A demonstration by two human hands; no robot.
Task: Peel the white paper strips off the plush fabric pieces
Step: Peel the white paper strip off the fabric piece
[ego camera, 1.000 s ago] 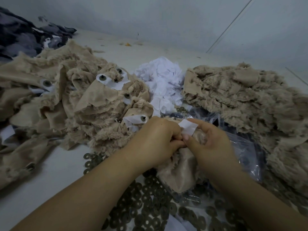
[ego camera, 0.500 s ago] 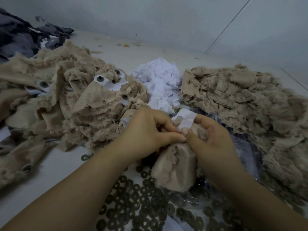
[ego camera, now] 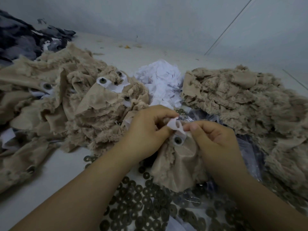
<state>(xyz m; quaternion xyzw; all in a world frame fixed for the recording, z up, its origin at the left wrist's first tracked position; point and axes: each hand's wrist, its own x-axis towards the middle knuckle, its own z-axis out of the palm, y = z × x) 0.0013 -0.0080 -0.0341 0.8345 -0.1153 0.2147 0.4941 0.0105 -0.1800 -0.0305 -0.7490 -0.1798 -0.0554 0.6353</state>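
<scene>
Head view: our left hand (ego camera: 146, 130) grips the plush piece (ego camera: 176, 167) above the washers (ego camera: 133, 202); our right hand (ego camera: 215, 140) pinches its half-lifted white paper strip (ego camera: 176, 129) between thumb and forefinger.

We take this for a small toy-making or sewing workshop, hand-finishing stage. A pale work table (ego camera: 50, 177) against a bare grey wall (ego camera: 166, 19). Heaps of tan plush pieces: left heap (ego camera: 70, 104) with paper-backed eye studs, right heap (ego camera: 241, 97) without any paper showing. Between them, far centre, a mound of white paper scraps (ego camera: 161, 80). Near us, dark metal washers (ego camera: 143, 202) scattered in quantity, some on clear plastic bags (ego camera: 250, 155). Far left, dark grey fabric (ego camera: 21, 40) piled up. Bulk repeat parts throughout.
</scene>
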